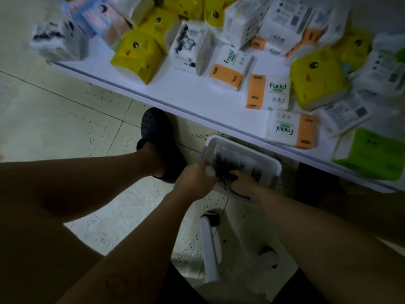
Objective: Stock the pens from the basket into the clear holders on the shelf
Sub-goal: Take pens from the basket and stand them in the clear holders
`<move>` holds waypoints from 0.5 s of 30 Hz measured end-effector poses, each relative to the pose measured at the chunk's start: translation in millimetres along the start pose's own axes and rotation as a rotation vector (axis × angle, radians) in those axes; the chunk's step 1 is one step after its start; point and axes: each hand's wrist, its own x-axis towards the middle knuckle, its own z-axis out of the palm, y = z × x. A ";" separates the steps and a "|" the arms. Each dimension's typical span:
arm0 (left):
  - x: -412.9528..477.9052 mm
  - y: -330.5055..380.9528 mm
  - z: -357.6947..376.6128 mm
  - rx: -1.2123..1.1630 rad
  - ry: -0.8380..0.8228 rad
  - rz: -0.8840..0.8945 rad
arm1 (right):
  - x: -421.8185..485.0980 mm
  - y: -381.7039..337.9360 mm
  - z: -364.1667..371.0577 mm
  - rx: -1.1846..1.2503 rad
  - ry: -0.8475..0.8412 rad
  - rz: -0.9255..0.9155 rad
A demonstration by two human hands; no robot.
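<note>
A white basket point(271, 164) sits on the floor under the shelf edge, holding several dark pens point(236, 161) lying side by side. Both my hands reach into its near end. My left hand point(195, 178) is curled at the basket's left corner and seems to grip a bunch of pens. My right hand point(243, 183) has its fingers curled round dark pens at the near rim. The picture is blurred, so the exact hold is hard to read. No clear holders are in view.
A white shelf point(197, 99) runs diagonally above the basket, covered with yellow, orange, white and green tissue packs point(269, 91). My left foot in a dark clog point(156, 137) stands on the tiled floor left of the basket. A white stool point(210, 249) is beneath me.
</note>
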 end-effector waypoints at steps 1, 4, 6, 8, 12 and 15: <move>-0.4 -1.2 -2.4 -0.003 -0.002 0.001 | 3.9 -1.4 4.6 0.024 -0.016 -0.007; 3.0 -11.1 -3.2 -0.021 -0.020 -0.019 | 7.1 -5.9 12.3 0.038 -0.031 -0.015; 3.2 -16.7 -3.4 -0.039 -0.030 -0.023 | 12.5 -3.6 15.5 0.053 -0.045 0.004; 5.3 -23.5 -0.4 -0.047 -0.037 -0.029 | 17.1 1.5 18.8 0.081 -0.047 0.033; 14.5 -27.3 12.3 -0.044 -0.077 -0.052 | 16.2 8.5 17.5 0.174 0.053 0.110; 26.9 -21.2 24.6 -0.031 -0.117 -0.039 | 6.3 7.5 7.8 0.292 0.190 0.139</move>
